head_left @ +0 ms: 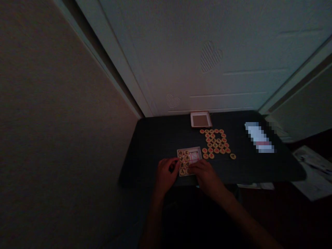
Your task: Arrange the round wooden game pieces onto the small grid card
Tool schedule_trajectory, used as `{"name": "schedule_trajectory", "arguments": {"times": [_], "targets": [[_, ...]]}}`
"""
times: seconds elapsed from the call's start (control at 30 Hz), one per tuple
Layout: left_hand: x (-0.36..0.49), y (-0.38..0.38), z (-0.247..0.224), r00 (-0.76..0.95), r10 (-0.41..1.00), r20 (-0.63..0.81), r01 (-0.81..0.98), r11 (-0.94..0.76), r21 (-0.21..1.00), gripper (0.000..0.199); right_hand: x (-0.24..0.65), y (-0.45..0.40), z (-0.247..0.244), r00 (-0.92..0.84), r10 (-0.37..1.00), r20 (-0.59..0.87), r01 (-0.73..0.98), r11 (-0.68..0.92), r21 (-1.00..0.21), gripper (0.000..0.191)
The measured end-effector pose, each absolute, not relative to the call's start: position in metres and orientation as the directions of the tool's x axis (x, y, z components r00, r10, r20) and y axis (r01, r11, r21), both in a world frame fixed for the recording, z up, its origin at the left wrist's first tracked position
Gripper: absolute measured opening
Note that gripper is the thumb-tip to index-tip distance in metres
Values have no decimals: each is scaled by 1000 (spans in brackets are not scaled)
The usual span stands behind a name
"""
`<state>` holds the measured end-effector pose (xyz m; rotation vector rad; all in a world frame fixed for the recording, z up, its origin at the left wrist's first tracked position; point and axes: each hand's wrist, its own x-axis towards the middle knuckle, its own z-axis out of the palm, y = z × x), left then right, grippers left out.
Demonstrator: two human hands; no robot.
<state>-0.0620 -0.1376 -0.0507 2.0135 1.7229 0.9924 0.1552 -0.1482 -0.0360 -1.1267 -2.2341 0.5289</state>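
A small shallow box (201,157) lies on the dark table, with Chinese chess pieces (182,165) set in two columns in its left part. Red lines show on the bare part of its floor. My left hand (166,173) is curled at the box's left side, its fingertips and thumb closed at the edge. Over the lower middle of the box reaches my right hand (207,175), its fingertips on a chess piece (187,171) in the second column that they partly hide. Several more round wooden chess pieces (215,145) lie in loose rows to the right of the box.
Behind the pieces stands an open box lid (192,121) with a brown inside. One chess piece (232,156) lies apart at the right. A pixelated phone-like object (259,136) rests on the table's (155,138) right side. A white door (166,62) rises beyond the back edge.
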Motion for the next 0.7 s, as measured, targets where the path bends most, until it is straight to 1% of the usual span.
{"name": "schedule_trajectory", "arguments": {"times": [0.13,0.27,0.33,0.5,0.6,0.7], "targets": [[-62,-137,-51,38,952,304,738,-231,634,16,162,-151,-35,-451,819,355,551,568,-612,38],[-64,-136,-51,33,956,292,745,-219,630,16,186,-151,-30,-328,861,389,556,509,-657,32],[-64,-136,-51,29,956,293,748,-216,628,18,205,-151,-30,-269,881,390,585,471,-660,28],[-64,-135,-48,42,963,265,756,-204,622,20,261,-149,-41,-97,906,412,693,359,-625,24],[-63,-135,-47,27,962,271,753,-198,628,22,289,-147,-50,27,909,416,738,263,-621,24],[-64,-135,-48,25,962,272,760,-195,620,23,307,-142,-56,107,905,411,769,186,-611,24]]}}
